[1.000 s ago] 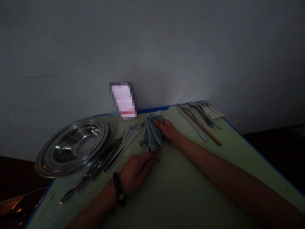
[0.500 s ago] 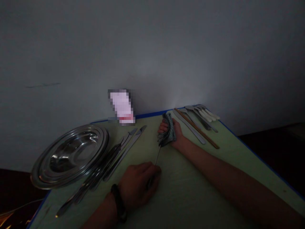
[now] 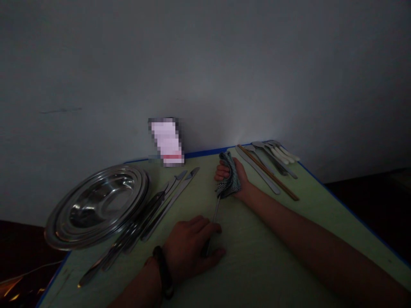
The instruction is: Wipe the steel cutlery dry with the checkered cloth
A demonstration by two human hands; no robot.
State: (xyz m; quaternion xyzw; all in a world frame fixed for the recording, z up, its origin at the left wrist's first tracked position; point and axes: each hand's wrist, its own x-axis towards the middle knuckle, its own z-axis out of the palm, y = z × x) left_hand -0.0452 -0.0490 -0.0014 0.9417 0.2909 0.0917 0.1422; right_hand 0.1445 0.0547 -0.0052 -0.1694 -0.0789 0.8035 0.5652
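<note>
Clenched, the right hand (image 3: 243,172) grips a grey-blue checked cloth (image 3: 231,182) around the far end of a slim metal utensil (image 3: 217,208), which runs out below the cloth to the left hand (image 3: 192,244), where thumb and forefinger stand apart and whether the hidden fingers grip cannot be told. Left of the cloth lie silvery metal knives (image 3: 183,185) and, farther out, a stack of round, shiny steel dishes (image 3: 99,201); right of it are brown wooden chopsticks (image 3: 272,176) and white-handled cutlery (image 3: 282,155), on a pale green tabletop (image 3: 244,265).
</note>
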